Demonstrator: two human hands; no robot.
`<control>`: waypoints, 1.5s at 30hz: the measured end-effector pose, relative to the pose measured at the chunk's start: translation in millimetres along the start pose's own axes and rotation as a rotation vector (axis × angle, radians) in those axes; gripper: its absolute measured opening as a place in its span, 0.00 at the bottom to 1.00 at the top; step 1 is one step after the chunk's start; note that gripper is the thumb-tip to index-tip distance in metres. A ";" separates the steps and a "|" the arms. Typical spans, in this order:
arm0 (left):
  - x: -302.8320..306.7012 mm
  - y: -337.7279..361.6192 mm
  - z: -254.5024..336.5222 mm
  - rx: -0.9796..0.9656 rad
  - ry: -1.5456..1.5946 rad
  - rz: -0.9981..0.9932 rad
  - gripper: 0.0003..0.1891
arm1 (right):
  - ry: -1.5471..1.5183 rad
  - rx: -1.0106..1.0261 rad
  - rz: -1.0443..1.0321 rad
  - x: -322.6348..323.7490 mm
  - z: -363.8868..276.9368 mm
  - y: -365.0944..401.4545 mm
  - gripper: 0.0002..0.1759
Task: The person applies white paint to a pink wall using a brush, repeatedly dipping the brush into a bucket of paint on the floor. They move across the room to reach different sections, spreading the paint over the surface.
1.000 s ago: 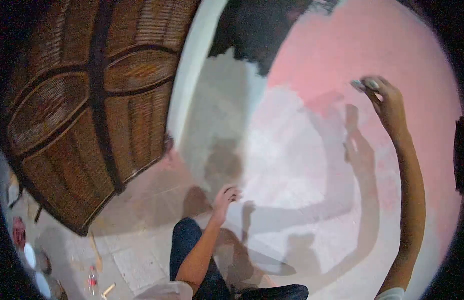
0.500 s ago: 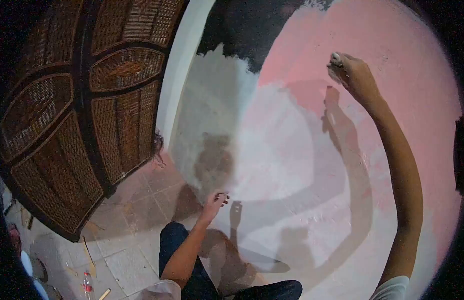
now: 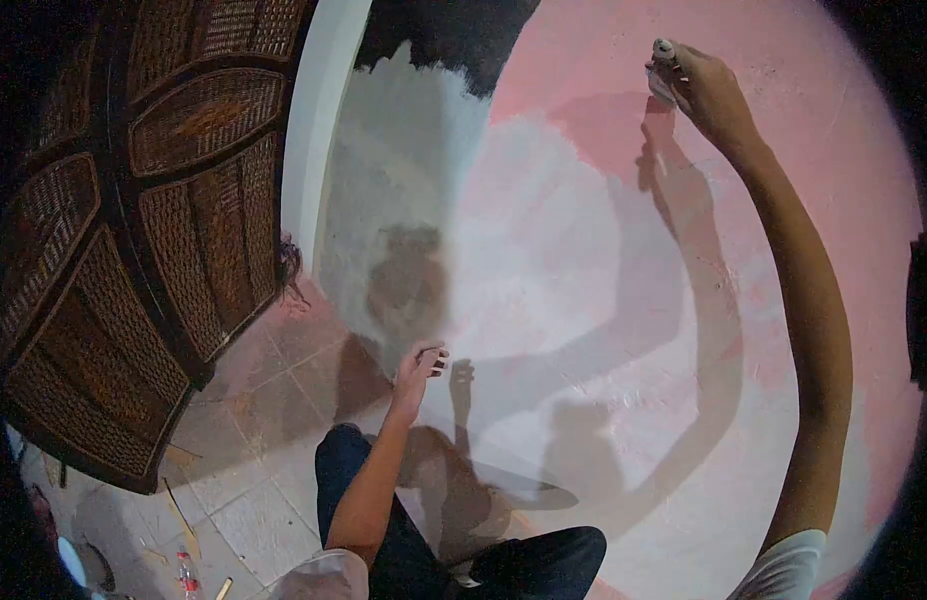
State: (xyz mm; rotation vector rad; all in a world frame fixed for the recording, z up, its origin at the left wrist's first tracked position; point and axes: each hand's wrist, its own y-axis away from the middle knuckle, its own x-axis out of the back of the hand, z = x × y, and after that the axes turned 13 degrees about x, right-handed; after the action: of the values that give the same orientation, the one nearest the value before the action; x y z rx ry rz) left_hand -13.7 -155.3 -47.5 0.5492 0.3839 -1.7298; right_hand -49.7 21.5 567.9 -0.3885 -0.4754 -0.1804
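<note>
Head view: right hand (image 3: 699,88) grasps perhaps a scraper (image 3: 660,88), best drawn evenly along the wall (image 3: 554,240); left hand (image 3: 416,375), empty, curls loosely.

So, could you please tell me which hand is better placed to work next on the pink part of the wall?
Probably the right hand: it holds a pale tool up by the pink area. The left hand is lower, before the paler area, with no tool visible.
</note>
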 end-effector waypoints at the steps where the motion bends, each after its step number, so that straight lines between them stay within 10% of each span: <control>1: -1.1 1.0 2.7 -0.002 0.005 -0.006 0.14 | -0.035 -0.022 -0.001 0.9 -2.8 -0.1 0.19; 6: 0.7 2.2 4.7 0.015 0.000 -0.008 0.14 | -0.195 -0.244 -0.063 -1.5 -11.3 -5.2 0.11; 15: 5.0 4.9 8.5 -0.008 0.007 -0.006 0.15 | 0.104 0.105 0.063 -16.2 -11.1 4.7 0.10; 24: 2.0 4.5 10.1 0.022 0.029 -0.007 0.14 | -0.396 -0.075 -0.111 -57.5 -102.5 42.0 0.11; 33: 7.0 1.6 7.6 0.029 0.076 0.025 0.12 | 0.234 0.006 -0.136 -14.2 -19.7 19.4 0.13; 36: 8.9 0.5 4.3 0.016 0.056 0.022 0.13 | 0.079 0.095 -0.188 -76.1 -57.8 64.0 0.24; 41: 4.3 7.5 13.9 0.028 0.047 0.030 0.14 | -0.369 -0.073 -0.186 -81.5 -135.9 58.9 0.15; 45: 7.6 5.4 9.0 0.051 0.054 0.026 0.14 | -0.262 -0.153 -0.060 -55.1 -48.1 40.5 0.12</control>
State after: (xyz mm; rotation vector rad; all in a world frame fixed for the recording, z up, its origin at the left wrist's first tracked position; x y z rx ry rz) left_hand -11.2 -167.5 -44.0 0.6358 0.3706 -1.7064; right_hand -67.8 43.3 489.3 -0.5520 -0.7342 -0.2259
